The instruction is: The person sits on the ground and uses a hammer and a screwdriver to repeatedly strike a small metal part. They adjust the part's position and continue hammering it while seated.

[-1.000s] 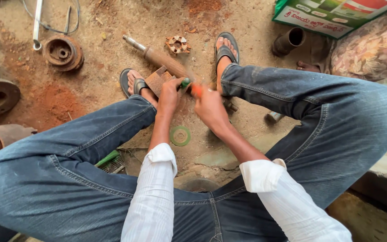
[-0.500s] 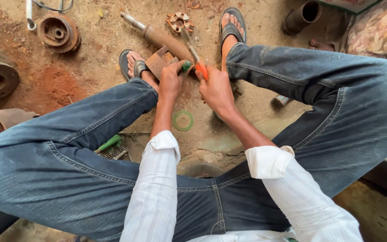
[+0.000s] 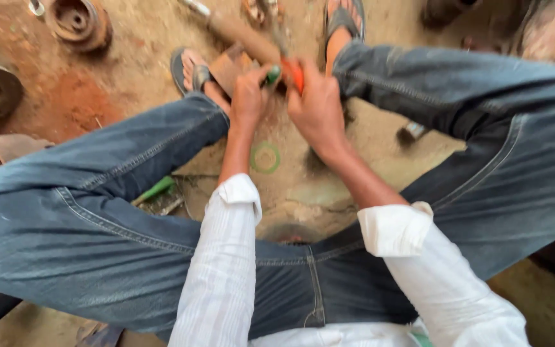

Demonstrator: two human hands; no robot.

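- The rusty shaft is lying on the dirt floor between the sandalled feet.
- The left hand is closed on the green part.
- The right hand is clamped on the orange handle; a steady, braced hold is judged best.

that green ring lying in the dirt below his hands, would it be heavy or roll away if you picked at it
The green ring looks thin and flat, so probably light. It lies flat on the dirt floor, so a push would likely slide it, not roll it. It may be fiddly to pinch up. The blur hides whether it is stiff.
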